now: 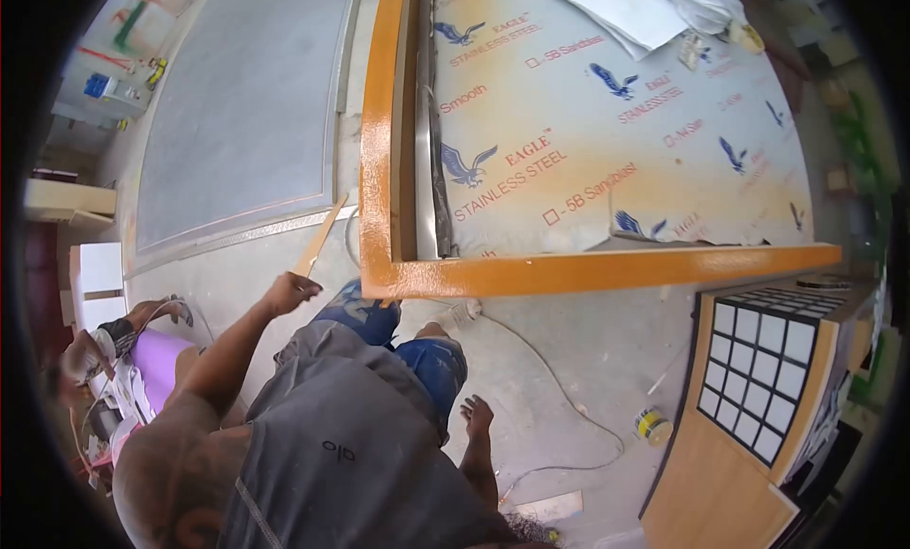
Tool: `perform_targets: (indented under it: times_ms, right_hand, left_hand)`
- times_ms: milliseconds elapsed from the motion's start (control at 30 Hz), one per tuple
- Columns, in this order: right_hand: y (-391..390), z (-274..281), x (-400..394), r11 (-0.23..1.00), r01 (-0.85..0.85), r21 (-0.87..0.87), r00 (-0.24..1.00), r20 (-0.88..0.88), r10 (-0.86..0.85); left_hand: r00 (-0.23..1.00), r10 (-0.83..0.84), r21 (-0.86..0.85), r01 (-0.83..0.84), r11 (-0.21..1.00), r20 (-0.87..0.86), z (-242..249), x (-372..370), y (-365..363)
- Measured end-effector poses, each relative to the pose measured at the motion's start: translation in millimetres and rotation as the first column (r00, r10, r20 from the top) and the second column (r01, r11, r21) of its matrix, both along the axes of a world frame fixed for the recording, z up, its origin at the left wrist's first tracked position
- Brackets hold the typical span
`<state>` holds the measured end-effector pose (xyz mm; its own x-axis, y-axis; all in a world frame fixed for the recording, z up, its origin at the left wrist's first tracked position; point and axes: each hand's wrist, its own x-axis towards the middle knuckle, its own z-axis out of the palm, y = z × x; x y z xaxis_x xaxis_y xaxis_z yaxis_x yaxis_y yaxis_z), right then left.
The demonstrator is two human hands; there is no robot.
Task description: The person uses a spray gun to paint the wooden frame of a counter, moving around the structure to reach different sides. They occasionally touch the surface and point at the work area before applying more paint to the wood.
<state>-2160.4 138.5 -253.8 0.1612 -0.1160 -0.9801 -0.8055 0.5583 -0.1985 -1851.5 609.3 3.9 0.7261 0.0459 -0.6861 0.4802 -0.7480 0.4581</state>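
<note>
My left hand is closed round the lower end of a thin, tan wooden strip, which points up and away. It is just left of the corner of a glossy orange-brown wooden edge. This edging borders a large panel covered by printed stainless steel film. Lower down, on the near side of the edging, my right hand hangs beside my knee with its fingers apart and nothing in it. My fingertips on the left are small and partly hidden.
A grey framed panel lies at the upper left. White sheets rest on the film. A cable and a yellow-labelled tin are on the floor. At right stands a wooden cabinet. Another person's hand shows at left.
</note>
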Motion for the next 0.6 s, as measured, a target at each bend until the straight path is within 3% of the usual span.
perform_targets:
  times_ms: [67, 167, 300, 367, 400, 433, 467, 500, 600]
  right_hand:
    - [-11, 7, 30, 0.998, -0.002, -0.055, 0.999, 0.035, 0.004]
    - [-28, 15, 72, 0.992, 0.049, -0.12, 0.987, 0.16, -0.029]
    - [-43, 46, 106, 0.97, 0.038, -0.239, 0.975, 0.221, 0.017]
    - [-38, 52, 107, 0.779, -0.286, -0.558, 0.861, 0.208, 0.465]
    - [-33, 52, 111, 0.605, -0.393, -0.692, 0.735, 0.159, 0.659]
    - [-24, 55, 116, 0.522, -0.42, -0.742, 0.637, 0.168, 0.752]
    - [-15, 48, 115, 0.646, -0.43, -0.63, 0.576, 0.36, 0.734]
    - [-8, 41, 118, 0.621, -0.499, -0.604, 0.497, 0.388, 0.776]
    - [8, 23, 129, 0.288, -0.738, -0.611, 0.347, 0.022, 0.937]
  left_hand:
    - [0.984, 0.175, 0.004, -0.175, 0.985, 0.042, 26, 15, -2]
    - [0.984, 0.18, 0.029, -0.18, 0.983, 0.002, 13, 18, 13]
    - [0.886, 0.237, -0.149, -0.318, 0.936, -0.397, -22, 1, -7]
    - [0.818, 0.124, -0.266, -0.32, 0.909, -0.561, -39, -11, -30]
    - [0.822, 0.059, -0.295, -0.27, 0.917, -0.567, -50, -15, -43]
    - [0.844, -0.022, -0.295, -0.162, 0.942, -0.535, -67, -20, -58]
    - [0.873, -0.096, -0.27, -0.042, 0.962, -0.478, -80, -25, -69]
    - [0.898, -0.145, -0.23, 0.051, 0.972, -0.416, -92, -34, -79]
    - [0.906, -0.291, -0.117, 0.268, 0.956, -0.307, -124, -42, -110]
